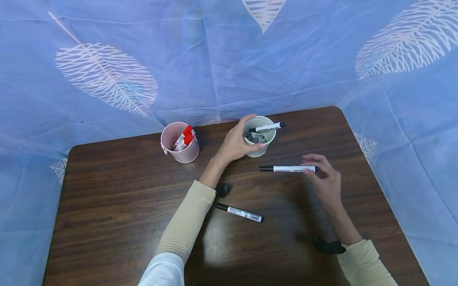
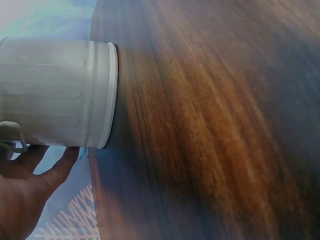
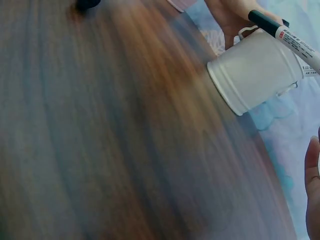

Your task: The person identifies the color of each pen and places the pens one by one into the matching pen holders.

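Observation:
My left hand (image 1: 237, 142) grips the side of a small white bucket (image 1: 260, 153), thumb at the front of the rim and fingers toward the back. Inside the bucket are several black-capped markers; one marker (image 1: 267, 127) leans with its end out over the right rim. In the left wrist view, fingertips meet the wall of the white bucket (image 2: 55, 95). My right hand (image 1: 323, 178) pinches a black-capped white marker (image 1: 286, 169) near its right end, holding it level in front of the bucket. The right wrist view shows this marker (image 3: 292, 42) overlapping the bucket.
A pink bucket (image 1: 186, 155) holding two red-capped markers (image 1: 184, 139) stands left of my left hand. Another black-capped marker (image 1: 241, 213) lies on the brown wooden table (image 1: 125, 206), near my left forearm. Blue cloth with white leaf patterns (image 1: 214, 59) hangs behind the table.

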The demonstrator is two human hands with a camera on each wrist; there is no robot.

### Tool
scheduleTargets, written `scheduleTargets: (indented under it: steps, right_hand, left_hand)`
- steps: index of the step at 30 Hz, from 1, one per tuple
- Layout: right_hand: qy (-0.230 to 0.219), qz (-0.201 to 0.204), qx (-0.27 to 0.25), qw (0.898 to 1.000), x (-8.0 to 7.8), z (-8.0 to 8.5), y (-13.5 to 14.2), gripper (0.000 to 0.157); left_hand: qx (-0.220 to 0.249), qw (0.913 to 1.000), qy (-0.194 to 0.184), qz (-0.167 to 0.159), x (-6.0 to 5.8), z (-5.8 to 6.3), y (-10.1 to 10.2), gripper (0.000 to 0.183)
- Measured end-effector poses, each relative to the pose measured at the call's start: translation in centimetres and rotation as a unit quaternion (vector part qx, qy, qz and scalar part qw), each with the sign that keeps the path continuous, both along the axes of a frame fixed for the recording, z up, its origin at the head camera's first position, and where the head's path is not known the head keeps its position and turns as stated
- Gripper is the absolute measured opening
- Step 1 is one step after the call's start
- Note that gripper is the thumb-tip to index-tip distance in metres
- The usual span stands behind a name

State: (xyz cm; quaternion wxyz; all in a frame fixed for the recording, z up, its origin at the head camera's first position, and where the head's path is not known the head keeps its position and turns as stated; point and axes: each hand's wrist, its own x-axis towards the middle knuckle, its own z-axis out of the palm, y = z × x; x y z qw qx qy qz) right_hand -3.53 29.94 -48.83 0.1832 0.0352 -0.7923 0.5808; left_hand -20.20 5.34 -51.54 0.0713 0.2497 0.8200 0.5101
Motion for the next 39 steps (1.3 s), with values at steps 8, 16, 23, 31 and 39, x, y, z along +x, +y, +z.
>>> scheduleTargets:
  steps: [8,16,23,31,39]
  right_hand:
    - [0.03,0.003,-0.075,0.997,-1.1,0.1,0.6,0.013]
    - [0.039,-0.003,-0.076,0.996,-2.6,1.5,0.1,0.015]
    - [0.065,0.008,-0.084,0.994,-4.1,2.6,-0.6,0.015]
    - [0.086,-0.005,-0.076,0.993,-5.7,3.4,-0.8,0.016]
    - [0.08,-0.02,-0.093,0.992,-5.9,3.2,-1.0,0.019]
  left_hand:
    - [0.004,1.0,0.001,-0.006,0.0,-0.1,0.0,0.092]
    - [0.006,1.0,-0.001,0.003,0.0,0.0,-0.6,0.093]
    - [-0.003,1.0,0.001,0.004,-0.1,0.1,-0.6,0.092]
    - [0.0,1.0,-0.007,0.0,-0.3,0.1,0.0,0.093]
    - [0.006,0.9999,-0.011,-0.004,0.0,-0.3,-0.2,0.093]
